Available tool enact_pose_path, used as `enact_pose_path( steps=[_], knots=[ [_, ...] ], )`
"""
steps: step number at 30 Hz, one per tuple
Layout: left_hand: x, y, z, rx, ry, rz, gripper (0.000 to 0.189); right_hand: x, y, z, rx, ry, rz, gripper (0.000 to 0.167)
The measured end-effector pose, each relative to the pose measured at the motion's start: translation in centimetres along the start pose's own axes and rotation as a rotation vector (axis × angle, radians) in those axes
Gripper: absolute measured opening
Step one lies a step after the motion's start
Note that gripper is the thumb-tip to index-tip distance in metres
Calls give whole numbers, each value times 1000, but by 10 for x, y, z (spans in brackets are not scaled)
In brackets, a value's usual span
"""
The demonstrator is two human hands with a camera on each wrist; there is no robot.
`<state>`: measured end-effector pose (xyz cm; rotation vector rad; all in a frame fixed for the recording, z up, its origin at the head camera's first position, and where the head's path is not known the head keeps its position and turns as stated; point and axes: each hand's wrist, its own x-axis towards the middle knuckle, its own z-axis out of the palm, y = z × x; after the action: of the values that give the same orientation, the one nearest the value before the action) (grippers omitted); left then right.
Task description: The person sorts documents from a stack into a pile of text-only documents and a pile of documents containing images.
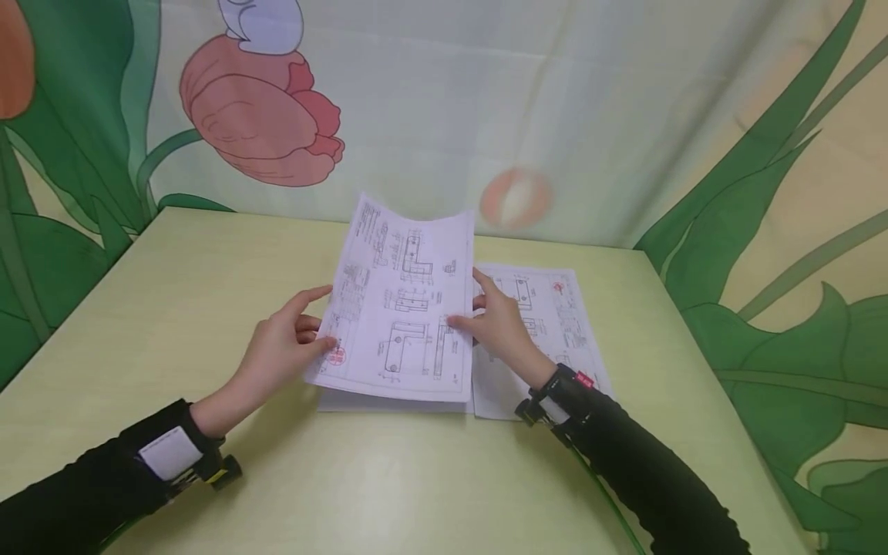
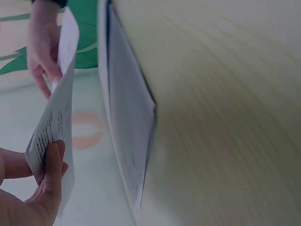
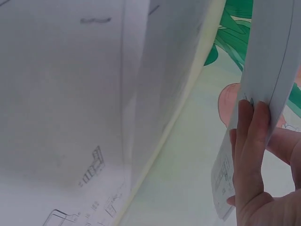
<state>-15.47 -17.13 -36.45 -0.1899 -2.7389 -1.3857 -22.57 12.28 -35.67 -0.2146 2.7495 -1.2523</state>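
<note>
A printed sheet of technical drawings with a red stamp is held up, tilted, above the table. My left hand pinches its left edge between thumb and fingers. On the opposite edge, my right hand pinches the sheet, thumb on the printed face and fingers behind. In the left wrist view the lifted sheet bends between both hands, apart from the paper below. Under it lies a paper stack, mostly covered in the head view. Beside that, a second drawing sheet lies flat, partly behind my right hand and wrist.
The pale yellow-green table extends around the papers. A curtain printed with flowers and leaves hangs behind its far edge. Each wrist carries a strapped-on camera, and a green cable runs along the right sleeve.
</note>
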Motion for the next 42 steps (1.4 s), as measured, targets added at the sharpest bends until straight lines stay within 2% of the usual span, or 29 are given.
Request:
enact_pose_path(
  steps=[3, 6, 11, 15, 20, 22, 27, 31, 35, 42],
  knots=[
    [1, -3, 6, 82, -21, 29, 50, 3, 5, 2, -49, -25, 28, 95],
    [2, -6, 11, 140, -62, 18, 36, 5, 10, 5, -66, -48, 50, 97],
    [2, -10, 17, 154, -127, 1, 38, 6, 18, 9, -38, -82, 83, 97],
    [1, -13, 21, 149, -152, 8, 40, 7, 24, 11, -55, -94, 84, 86],
    [0, -13, 25, 169, -165, 1, 41, 7, 29, 11, -119, -112, 64, 65],
    [0, -12, 26, 208, -175, -1, 40, 7, 30, 12, -152, -116, 60, 60],
    [-1, -11, 30, 342, -179, 28, 35, 7, 33, 15, -307, -129, -6, 61],
    [-2, -11, 33, 361, -200, 31, 28, 7, 32, 18, -452, -166, -72, 57],
    [-2, -9, 35, 384, -239, 43, 29, 5, 29, 18, -504, -198, -98, 47],
    [0, -3, 36, 411, -270, 63, 24, 2, 27, 18, -582, -203, -131, 46]
  ],
)
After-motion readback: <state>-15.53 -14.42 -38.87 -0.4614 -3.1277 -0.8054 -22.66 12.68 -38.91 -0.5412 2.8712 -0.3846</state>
